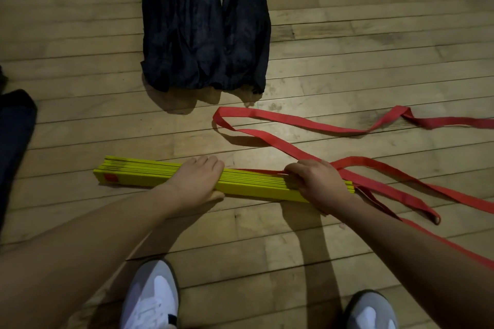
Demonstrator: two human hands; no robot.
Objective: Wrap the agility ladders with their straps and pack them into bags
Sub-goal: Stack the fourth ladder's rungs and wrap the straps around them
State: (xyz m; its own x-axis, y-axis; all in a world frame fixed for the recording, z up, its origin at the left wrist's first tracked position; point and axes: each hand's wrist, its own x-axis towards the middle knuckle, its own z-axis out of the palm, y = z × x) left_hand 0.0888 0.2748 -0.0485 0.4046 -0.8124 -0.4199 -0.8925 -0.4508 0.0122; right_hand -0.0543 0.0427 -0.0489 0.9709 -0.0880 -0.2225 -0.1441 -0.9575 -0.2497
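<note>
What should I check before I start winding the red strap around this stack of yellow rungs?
1. Yellow rungs stacked flush: ok, one tidy bundle on the wood floor.
2. Left hand grips the bundle at its middle: ok.
3. Right hand grips the strap end of the bundle: ok.
4. Red strap free of knots: cannot tell, it loops and crosses itself on the floor.
5. Dark bags within reach: ok, lying flat just beyond the bundle.
6. Bag mouths open: cannot tell.
</note>
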